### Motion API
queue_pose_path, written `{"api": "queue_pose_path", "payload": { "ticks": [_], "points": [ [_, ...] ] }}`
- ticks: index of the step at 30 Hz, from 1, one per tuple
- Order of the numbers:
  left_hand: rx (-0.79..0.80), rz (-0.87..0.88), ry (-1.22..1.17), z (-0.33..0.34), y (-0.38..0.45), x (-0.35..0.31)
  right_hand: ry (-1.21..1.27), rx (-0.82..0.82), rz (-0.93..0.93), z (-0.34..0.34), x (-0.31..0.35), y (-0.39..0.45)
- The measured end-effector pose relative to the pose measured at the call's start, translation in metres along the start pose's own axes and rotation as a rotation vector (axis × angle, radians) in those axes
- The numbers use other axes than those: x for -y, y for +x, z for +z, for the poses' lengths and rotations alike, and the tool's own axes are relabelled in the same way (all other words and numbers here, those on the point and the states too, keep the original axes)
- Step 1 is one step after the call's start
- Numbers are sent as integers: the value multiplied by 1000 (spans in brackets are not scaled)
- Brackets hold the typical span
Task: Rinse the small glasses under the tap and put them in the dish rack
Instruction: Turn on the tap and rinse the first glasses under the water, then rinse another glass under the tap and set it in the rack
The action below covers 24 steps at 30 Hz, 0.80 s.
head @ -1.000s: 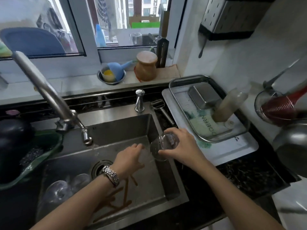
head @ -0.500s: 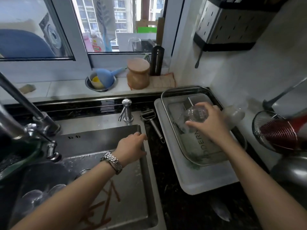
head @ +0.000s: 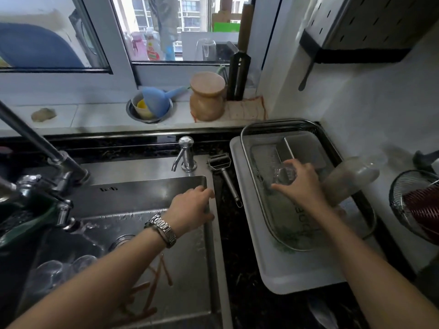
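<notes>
The task looks early to midway: one glass [head: 284, 175] is being carried into the rack [head: 266, 205] at centre right of the frame, while at least two more glasses [head: 63, 269] lie in the lower left, on the floor of the sink [head: 190, 281], apparently not yet rinsed, though their exact count is hard to read through the glare. No other small glass can be made out in the rack; it holds a metal box [head: 301, 149] at its far end and a pale bottle [head: 349, 179] lying against its right side. The tap [head: 47, 167] reaches in from the left edge, its spout low at the left, and whether water is running cannot be told for sure. The right hand [head: 301, 186] grips the glass from above, fingers and thumb curled round it, just above the rack's mesh floor and next to the box; whether the glass touches the rack cannot be told. The right forearm runs in from the lower right corner, wrist bent down. The left hand [head: 192, 210] rests on the sink's right rim near the centre of the frame, fingers loosely draped over the edge and holding nothing, a watch [head: 161, 230] on the wrist, the forearm crossing the basin from the lower left. What is left, as I judge it, is to set this glass down and then rinse and rack the others
</notes>
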<state>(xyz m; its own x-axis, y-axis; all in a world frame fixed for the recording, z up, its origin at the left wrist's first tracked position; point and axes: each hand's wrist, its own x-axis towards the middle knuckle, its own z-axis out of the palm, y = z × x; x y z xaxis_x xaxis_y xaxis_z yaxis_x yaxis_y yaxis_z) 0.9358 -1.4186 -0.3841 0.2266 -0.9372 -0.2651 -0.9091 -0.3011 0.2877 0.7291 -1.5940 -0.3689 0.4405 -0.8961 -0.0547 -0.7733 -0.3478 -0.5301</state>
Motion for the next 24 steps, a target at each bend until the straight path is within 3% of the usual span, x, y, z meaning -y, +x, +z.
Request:
{"api": "queue_pose_path", "payload": {
  "ticks": [17,24],
  "points": [
    [-8,-9,-12,7,0,6,-96,129,34,-2,-2,9],
    [3,-4,23,-4,-23,13,-394,37,-222,-17,41,-10]
  ]
}}
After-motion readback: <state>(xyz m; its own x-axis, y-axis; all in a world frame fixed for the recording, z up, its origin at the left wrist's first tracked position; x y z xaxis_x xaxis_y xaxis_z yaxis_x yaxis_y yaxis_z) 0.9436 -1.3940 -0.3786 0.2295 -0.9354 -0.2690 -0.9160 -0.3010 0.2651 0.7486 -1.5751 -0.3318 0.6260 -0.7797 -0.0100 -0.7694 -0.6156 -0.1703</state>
